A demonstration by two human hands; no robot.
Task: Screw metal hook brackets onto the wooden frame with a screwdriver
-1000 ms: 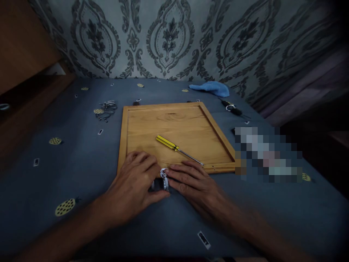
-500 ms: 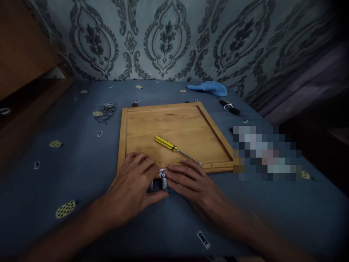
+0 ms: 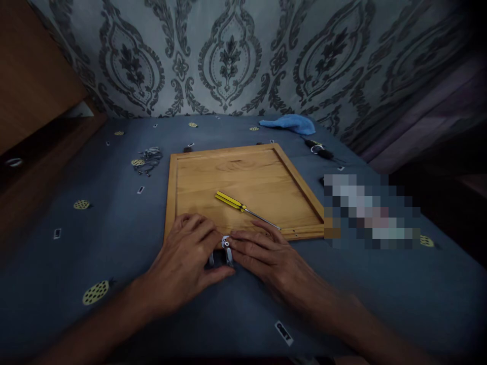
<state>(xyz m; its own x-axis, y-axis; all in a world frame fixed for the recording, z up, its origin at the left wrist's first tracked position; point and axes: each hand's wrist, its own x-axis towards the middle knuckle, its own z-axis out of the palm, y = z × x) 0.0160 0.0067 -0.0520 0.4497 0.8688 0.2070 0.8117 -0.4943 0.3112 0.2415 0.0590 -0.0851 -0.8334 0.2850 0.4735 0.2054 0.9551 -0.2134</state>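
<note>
A small metal hinge (image 3: 227, 244) with a screw in it sits at the near edge of a framed wooden panel (image 3: 236, 172). My left hand (image 3: 186, 253) curls over that edge from the left, its thumb bent below the hinge, closed around it. From the right, my right hand (image 3: 266, 253) presses its fingertips against the hinge's side; its other fingers rest along the panel's edge. Part of the hinge is hidden behind the fingers. On the panel, just beyond my hands, lies a yellow-handled screwdriver (image 3: 230, 201), its tip pointing toward the near right.
The panel lies on a blue patterned cloth (image 3: 114, 243). Small metal parts (image 3: 150, 158) are heaped left of it. At the back right are a blue rag (image 3: 291, 123) and a dark item with a ring (image 3: 318, 150). A blurred-out object (image 3: 369, 208) lies on the right.
The view has shifted slightly. Both hands stay at the hinge in nearly the same pose, and the screwdriver and panel have not moved on the cloth.
</note>
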